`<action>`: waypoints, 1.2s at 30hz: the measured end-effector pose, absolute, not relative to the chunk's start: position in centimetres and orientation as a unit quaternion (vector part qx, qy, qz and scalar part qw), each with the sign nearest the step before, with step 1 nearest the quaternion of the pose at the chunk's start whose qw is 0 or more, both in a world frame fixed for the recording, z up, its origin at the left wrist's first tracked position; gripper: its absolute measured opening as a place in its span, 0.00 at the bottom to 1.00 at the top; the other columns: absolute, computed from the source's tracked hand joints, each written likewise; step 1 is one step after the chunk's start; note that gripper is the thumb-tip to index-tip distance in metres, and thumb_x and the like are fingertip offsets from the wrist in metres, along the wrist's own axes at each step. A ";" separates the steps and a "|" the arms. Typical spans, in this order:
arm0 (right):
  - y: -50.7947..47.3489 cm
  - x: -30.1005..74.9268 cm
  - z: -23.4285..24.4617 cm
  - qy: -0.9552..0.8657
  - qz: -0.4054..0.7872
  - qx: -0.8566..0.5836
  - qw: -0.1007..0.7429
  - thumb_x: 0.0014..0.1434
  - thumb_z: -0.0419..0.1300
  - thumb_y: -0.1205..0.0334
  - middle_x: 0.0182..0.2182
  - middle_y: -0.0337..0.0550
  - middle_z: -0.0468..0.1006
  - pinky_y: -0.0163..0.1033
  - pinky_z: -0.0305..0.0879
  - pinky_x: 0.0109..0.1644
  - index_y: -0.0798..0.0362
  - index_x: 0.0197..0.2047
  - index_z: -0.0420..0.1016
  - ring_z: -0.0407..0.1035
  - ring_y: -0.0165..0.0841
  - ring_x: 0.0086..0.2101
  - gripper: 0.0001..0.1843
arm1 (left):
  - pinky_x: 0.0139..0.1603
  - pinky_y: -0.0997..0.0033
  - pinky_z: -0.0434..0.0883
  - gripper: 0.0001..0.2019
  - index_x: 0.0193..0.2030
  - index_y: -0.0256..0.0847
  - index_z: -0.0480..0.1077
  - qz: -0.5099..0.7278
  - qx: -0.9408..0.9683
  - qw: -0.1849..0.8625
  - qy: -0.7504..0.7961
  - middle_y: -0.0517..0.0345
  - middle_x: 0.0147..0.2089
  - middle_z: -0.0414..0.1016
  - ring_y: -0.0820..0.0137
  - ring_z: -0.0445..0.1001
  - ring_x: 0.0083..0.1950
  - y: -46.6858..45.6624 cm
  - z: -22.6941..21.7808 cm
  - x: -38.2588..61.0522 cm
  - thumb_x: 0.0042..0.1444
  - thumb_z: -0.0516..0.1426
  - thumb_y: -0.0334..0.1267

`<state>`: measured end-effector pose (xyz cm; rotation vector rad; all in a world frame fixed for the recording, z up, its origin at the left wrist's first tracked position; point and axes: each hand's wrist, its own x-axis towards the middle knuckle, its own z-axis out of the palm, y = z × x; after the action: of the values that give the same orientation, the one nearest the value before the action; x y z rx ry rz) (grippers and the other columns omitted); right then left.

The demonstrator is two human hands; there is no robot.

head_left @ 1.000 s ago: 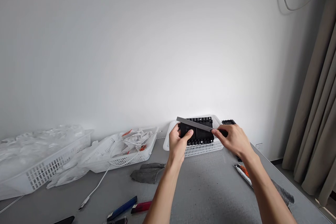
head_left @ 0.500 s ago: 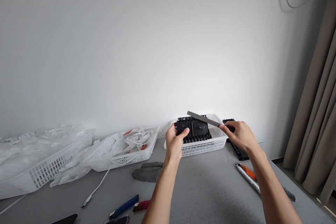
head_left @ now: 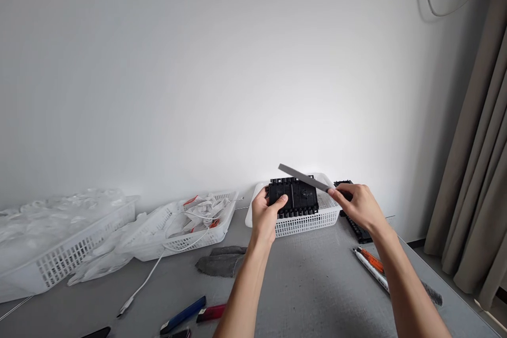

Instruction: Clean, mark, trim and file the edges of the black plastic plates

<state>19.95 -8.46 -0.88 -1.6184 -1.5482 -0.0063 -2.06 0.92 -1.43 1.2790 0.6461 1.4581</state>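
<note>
My left hand (head_left: 266, 214) is closed on the left end of a black plastic part (head_left: 299, 198), thumb across its face. The part is rectangular, with rows of small teeth along its long edges, and is held up in front of a white basket. In my right hand (head_left: 358, 203) is the dark handle of a flat grey file (head_left: 303, 175). The file slants up to the left across the part's upper edge; I cannot tell whether they touch.
Behind the part stands the white basket (head_left: 307, 228), with another black toothed part (head_left: 358, 229) to its right. An orange cutter (head_left: 370, 259) and white pen (head_left: 372, 270) lie at right. Left are a basket of cables (head_left: 190, 243), grey cloth (head_left: 219, 262), blue lighter (head_left: 184, 314) and red lighter (head_left: 210, 312).
The file has shifted slightly up and left relative to the black part. The view has moved a little; both hands keep their hold.
</note>
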 end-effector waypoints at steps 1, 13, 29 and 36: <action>-8.4 19.9 -0.9 -0.628 0.002 -0.646 0.434 0.62 0.48 0.34 0.18 0.40 0.68 0.36 0.50 0.25 0.52 0.30 0.78 0.56 0.30 0.19 0.31 | 0.46 0.67 0.69 0.22 0.42 0.36 0.74 0.607 0.533 0.524 0.270 0.53 0.39 0.81 0.64 0.77 0.42 0.8 -1.4 -2.1 0.38 0.70 0.38; -6.3 17.4 -1.9 -0.530 0.118 -0.596 0.592 0.56 0.56 0.33 0.19 0.32 0.55 0.35 0.47 0.24 0.50 0.25 0.59 0.50 0.28 0.21 0.28 | 0.46 0.66 0.71 0.21 0.44 0.40 0.71 0.584 0.549 0.530 0.277 0.53 0.42 0.80 0.62 0.77 0.44 0.0 -2.3 0.0 0.42 0.68 0.39; -6.3 16.3 -1.7 -0.519 0.148 -0.567 0.623 0.51 0.65 0.38 0.20 0.31 0.59 0.34 0.50 0.26 0.50 0.26 0.61 0.53 0.27 0.22 0.26 | 0.44 0.72 0.68 0.20 0.41 0.42 0.71 0.612 0.581 0.456 0.282 0.57 0.39 0.76 0.67 0.73 0.42 -0.5 -2.7 0.7 0.52 0.63 0.57; -6.1 17.1 -1.9 -0.541 0.255 -0.520 0.610 0.53 0.64 0.40 0.15 0.28 0.60 0.35 0.52 0.22 0.50 0.33 0.68 0.53 0.26 0.16 0.21 | 0.51 0.64 0.72 0.23 0.44 0.41 0.71 0.669 0.417 0.551 0.274 0.52 0.46 0.80 0.62 0.78 0.49 -0.2 -2.4 1.2 0.46 0.67 0.53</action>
<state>17.06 -6.10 -1.91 -1.2002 -1.2481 0.5897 1.20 -0.16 -2.41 0.9864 0.6482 1.5829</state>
